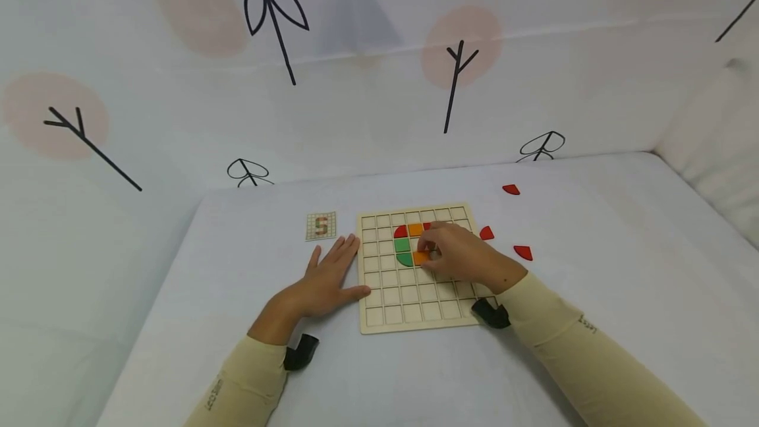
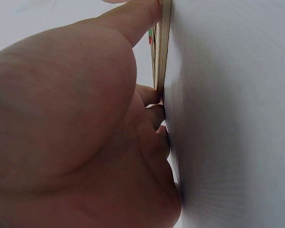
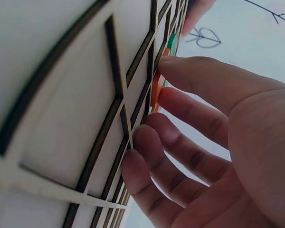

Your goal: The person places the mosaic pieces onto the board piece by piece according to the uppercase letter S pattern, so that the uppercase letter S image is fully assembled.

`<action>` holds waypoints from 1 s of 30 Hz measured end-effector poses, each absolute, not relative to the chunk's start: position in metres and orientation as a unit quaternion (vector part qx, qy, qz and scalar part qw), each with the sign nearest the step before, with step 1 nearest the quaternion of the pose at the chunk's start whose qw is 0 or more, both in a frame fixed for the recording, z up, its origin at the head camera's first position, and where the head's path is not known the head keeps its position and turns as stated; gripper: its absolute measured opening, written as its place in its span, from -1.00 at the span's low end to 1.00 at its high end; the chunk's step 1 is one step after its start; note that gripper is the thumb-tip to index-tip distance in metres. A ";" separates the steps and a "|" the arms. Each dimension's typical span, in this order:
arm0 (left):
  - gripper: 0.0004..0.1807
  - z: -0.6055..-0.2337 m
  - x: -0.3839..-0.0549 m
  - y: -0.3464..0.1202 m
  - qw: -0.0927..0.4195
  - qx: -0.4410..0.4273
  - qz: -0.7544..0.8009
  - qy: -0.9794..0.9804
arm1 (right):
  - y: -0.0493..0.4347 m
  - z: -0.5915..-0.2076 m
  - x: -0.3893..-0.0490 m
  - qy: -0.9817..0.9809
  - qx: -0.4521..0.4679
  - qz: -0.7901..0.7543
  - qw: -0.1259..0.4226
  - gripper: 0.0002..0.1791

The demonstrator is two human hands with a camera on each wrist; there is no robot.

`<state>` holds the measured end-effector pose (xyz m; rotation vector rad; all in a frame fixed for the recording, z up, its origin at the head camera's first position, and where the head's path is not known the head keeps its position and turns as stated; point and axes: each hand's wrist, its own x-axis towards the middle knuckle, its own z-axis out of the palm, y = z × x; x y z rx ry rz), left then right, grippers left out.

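Note:
A wooden grid board point(image 1: 373, 280) lies on the white cloth. My right hand point(image 1: 459, 252) is over it, pinching an orange square tile point(image 1: 420, 257) between thumb and index finger at a grid cell; in the right wrist view the orange tile point(image 3: 156, 88) shows between those fingertips. Beside it lie a green quarter-round tile point(image 1: 404, 259), a green square tile point(image 1: 402, 244), a red quarter-round tile point(image 1: 400, 232) and another orange square tile point(image 1: 415, 230). Another red tile is partly covered by the hand. My left hand point(image 1: 323, 286) lies with fingers spread, touching the board's left edge.
A small pattern card point(image 1: 321, 225) with a coloured S-like figure lies left of the board. Right of the board are loose red quarter-round tiles: one near point(image 1: 487, 233), one farther right point(image 1: 523, 253), one at the back point(image 1: 511, 189). A patterned cloth wall point(image 1: 367, 117) stands behind.

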<state>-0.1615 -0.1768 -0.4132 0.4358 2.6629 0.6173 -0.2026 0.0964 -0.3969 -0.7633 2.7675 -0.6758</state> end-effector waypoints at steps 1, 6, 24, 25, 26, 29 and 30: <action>0.07 -0.414 -0.161 -0.177 0.187 0.154 0.219 0.945 | 0.097 -0.397 -0.203 0.933 -0.258 -0.229 0.099 -0.83; 0.08 -0.416 -0.160 -0.178 0.190 0.154 0.216 0.945 | 0.097 -0.400 -0.201 0.934 -0.257 -0.224 0.107 -0.82; 0.07 -0.412 -0.165 -0.177 0.182 0.164 0.210 0.947 | 0.100 -0.387 -0.202 0.939 -0.268 -0.212 0.047 -0.80; 0.07 -0.412 -0.165 -0.177 0.181 0.166 0.210 0.946 | 0.102 -0.384 -0.201 0.939 -0.270 -0.209 0.037 -0.81; 0.07 -0.412 -0.166 -0.177 0.181 0.166 0.209 0.947 | 0.104 -0.381 -0.200 0.939 -0.273 -0.206 0.026 -0.82; 0.07 -0.414 -0.166 -0.179 0.183 0.166 0.205 0.947 | 0.112 -0.374 -0.198 0.938 -0.285 -0.197 -0.011 -0.83; 0.07 -0.414 -0.165 -0.180 0.184 0.164 0.204 0.948 | 0.115 -0.372 -0.198 0.938 -0.286 -0.196 -0.022 -0.84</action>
